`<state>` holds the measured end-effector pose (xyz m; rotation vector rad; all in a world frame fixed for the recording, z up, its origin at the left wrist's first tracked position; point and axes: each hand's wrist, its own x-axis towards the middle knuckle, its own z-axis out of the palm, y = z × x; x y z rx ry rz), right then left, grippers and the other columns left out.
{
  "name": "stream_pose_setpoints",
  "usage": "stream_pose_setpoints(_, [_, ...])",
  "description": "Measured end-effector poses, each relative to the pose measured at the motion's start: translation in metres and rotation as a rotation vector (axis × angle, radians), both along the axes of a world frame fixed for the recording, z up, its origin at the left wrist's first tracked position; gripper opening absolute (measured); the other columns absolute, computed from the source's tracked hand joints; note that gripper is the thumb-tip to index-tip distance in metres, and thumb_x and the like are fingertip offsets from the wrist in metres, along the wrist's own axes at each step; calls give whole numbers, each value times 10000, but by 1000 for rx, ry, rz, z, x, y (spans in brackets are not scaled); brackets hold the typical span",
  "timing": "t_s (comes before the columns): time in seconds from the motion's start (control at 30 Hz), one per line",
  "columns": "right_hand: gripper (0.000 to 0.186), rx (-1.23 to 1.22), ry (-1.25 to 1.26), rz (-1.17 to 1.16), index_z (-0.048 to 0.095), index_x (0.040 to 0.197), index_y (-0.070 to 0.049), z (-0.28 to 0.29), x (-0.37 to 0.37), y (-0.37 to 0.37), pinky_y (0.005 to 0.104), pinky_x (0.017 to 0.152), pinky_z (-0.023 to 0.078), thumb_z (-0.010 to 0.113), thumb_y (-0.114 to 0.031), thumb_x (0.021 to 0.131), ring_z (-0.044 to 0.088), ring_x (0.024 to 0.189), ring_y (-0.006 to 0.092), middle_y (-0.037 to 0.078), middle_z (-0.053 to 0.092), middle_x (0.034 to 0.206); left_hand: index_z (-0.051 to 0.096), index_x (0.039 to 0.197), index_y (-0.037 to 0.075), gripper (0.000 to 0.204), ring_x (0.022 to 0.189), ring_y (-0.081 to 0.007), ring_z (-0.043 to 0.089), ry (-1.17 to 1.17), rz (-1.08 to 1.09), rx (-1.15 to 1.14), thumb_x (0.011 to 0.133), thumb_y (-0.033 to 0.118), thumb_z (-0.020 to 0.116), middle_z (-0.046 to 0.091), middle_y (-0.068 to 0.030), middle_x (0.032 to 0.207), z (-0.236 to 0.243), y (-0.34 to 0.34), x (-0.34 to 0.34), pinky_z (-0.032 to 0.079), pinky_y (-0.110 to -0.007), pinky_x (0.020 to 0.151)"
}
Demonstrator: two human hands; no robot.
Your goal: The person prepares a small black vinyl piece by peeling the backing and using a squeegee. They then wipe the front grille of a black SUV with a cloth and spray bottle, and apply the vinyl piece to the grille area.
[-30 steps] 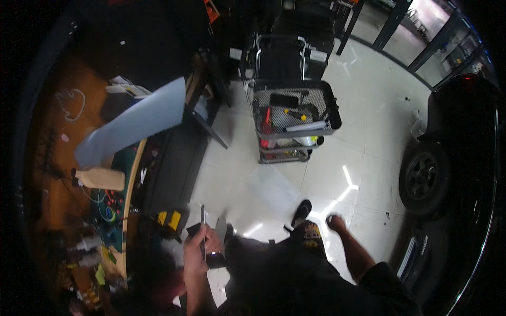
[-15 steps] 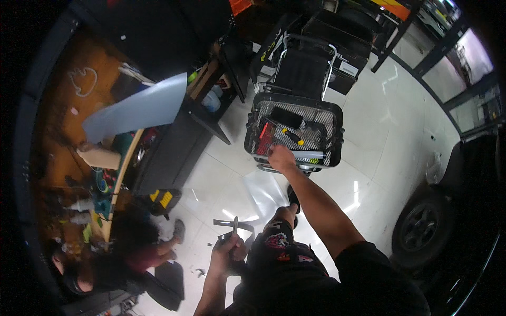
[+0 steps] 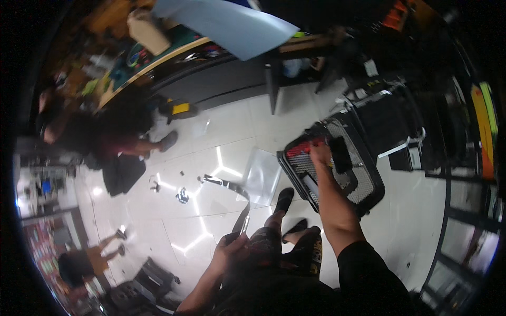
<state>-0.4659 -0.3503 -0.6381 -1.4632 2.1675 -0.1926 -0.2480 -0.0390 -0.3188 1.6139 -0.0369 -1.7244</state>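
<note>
My left hand (image 3: 231,252) is closed low in front of my body. A slim silver tool (image 3: 245,226) sticks up from it, with a long, dark, curling strip (image 3: 227,184) that reaches out over the floor. My right arm stretches into a black wire-mesh basket (image 3: 369,196) on the right. There my right hand (image 3: 320,154) is down against something red (image 3: 300,149); its fingers are blurred and I cannot see what they grip. A black block-like item (image 3: 343,155) lies in the basket beside that hand.
A clear plastic sheet (image 3: 262,176) lies on the tiled floor near my shoes (image 3: 285,200). A translucent sheet (image 3: 232,26) overhangs the cluttered workbench (image 3: 153,68). Another person (image 3: 105,131) is at the left. A folding chair frame (image 3: 390,113) stands behind the basket.
My view has turned left, so the bench and basket appear swung round. My right hand has moved from the basket's near edge to the red thing inside. My left hand keeps its hold.
</note>
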Motion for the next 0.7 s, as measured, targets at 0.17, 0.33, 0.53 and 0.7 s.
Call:
stream_pose_setpoints(0.17, [430,-59,-67,152,721,955,18,26,-7,12,494,833,521,637,-398,889,680,936,411,258,697,941,526,818,78,267,501,-116,429,-13,228,-80,988,279,570,451,11,618,17,25,-32,312,-286,451])
stream_pose_setpoints(0.33, [204,-201,-378,230,696,968,-15,58,-30,59,399,721,498,682,-207,900,688,827,288,160,719,892,530,861,84,232,508,-113,451,-27,466,-194,979,279,577,475,7,646,31,40,-77,335,-278,451])
stream_pose_setpoints(0.53, [189,-144,-805,518,665,1067,28,72,-97,87,352,784,520,633,-101,934,692,848,246,138,715,973,569,844,91,262,523,-95,440,-169,679,-251,979,312,611,515,20,680,39,62,-160,334,-271,470])
stream_pose_setpoints(0.7, [128,-175,-884,816,625,911,36,177,-115,127,308,672,462,639,-89,936,576,707,146,55,634,788,631,927,76,304,546,-48,426,-191,805,-418,985,373,599,492,50,690,32,83,-209,285,-221,487])
